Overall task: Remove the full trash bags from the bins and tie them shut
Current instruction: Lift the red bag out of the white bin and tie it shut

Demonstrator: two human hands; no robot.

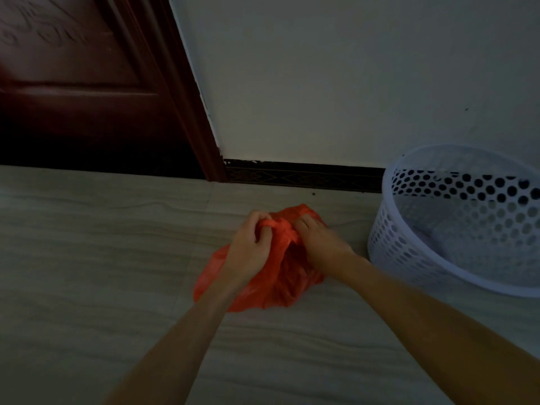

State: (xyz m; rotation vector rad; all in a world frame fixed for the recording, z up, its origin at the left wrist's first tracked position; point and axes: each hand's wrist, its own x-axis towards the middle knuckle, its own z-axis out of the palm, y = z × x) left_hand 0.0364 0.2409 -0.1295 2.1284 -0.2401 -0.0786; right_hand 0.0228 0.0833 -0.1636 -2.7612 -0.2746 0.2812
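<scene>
Red plastic fills the middle of the head view: a trash bag (263, 276) is set on the pale tiled floor (87, 258), out of the bin and just left of it. Its top is gathered into twisted strands that meet in a knot (282, 226) between the two hands. The left hand (251, 244) is curled round the strand on the left side of the knot, fingers hooked over the plastic. The right hand (317, 238) is curled on the strand at the right side, knuckles turned up; its fingertips are hidden in the folds, so the exact hold cannot be told. Both forearms are stretched in from the lower edge of the view and are laid over the bag's body, which is seen bulging out beneath them, crumpled and partly shaded.

A white perforated bin (455, 229) is stood near the bag to the right, close to the wall; pale contents are dimly seen inside, too blurred to be named. A white wall (321, 83) is seen behind, edged at the bottom by a dark patterned skirting strip (304, 176). A dark reddish wooden door (87, 83) and its frame are seen at the upper left. The scene is dimly lit.
</scene>
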